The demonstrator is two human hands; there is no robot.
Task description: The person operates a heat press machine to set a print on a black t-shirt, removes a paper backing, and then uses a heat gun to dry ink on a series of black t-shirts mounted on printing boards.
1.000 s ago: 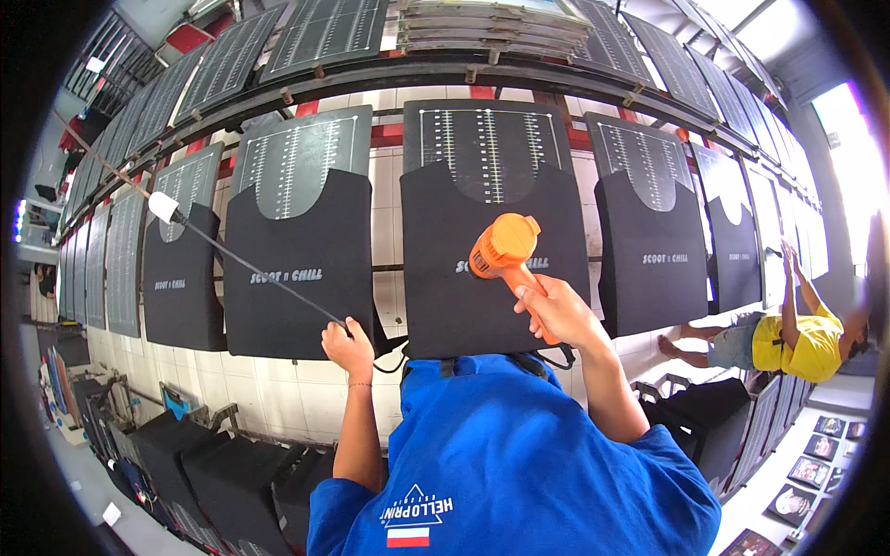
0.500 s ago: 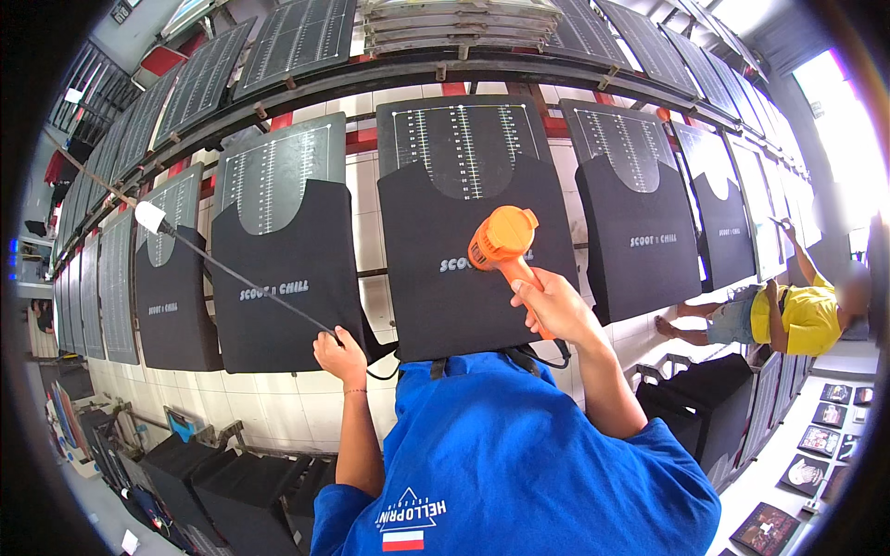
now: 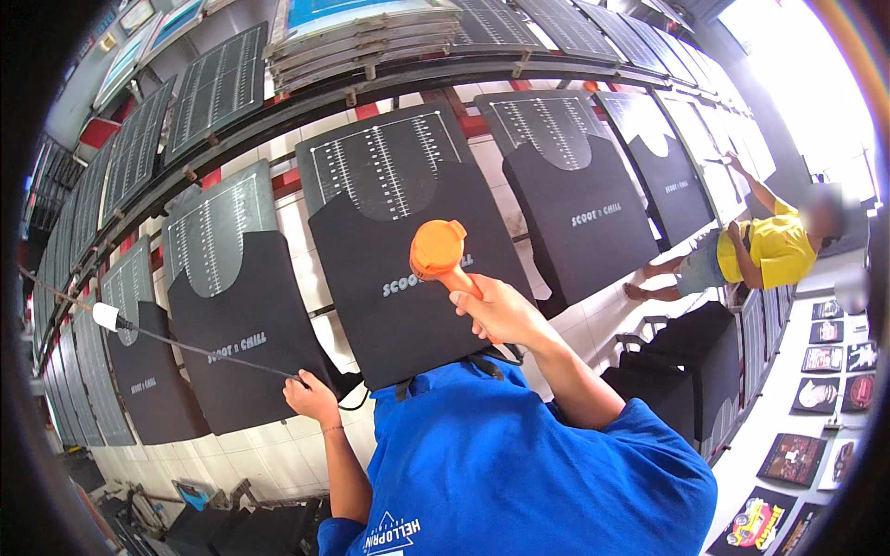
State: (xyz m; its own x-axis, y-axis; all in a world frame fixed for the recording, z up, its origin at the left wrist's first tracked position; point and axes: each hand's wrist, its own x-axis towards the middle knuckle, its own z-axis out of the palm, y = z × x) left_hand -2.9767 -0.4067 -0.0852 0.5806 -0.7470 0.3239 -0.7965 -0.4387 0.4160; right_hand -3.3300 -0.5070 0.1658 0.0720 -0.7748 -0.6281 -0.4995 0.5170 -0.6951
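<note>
Orange plastic stands out in our right hand, whose fingers are wrapped around the handle of a hair dryer. Its round head is over the chest of the middle black shirt, hiding part of the pale lettering; we cannot tell whether it touches the cloth. Our left hand is closed around a dark cable, by the lower right corner of the next black shirt on the left. From that fist the cable runs leftward across the shirt to a white plug, beyond which a brownish cord carries on. Under the middle shirt lies a grey board marked with white rulers, its top showing above the neckline. To the right we see another black shirt, and farther along, a co-worker in yellow with one arm raised toward the boards. Stacked frames rest on the far row, and pale tiles cover the floor.
</note>
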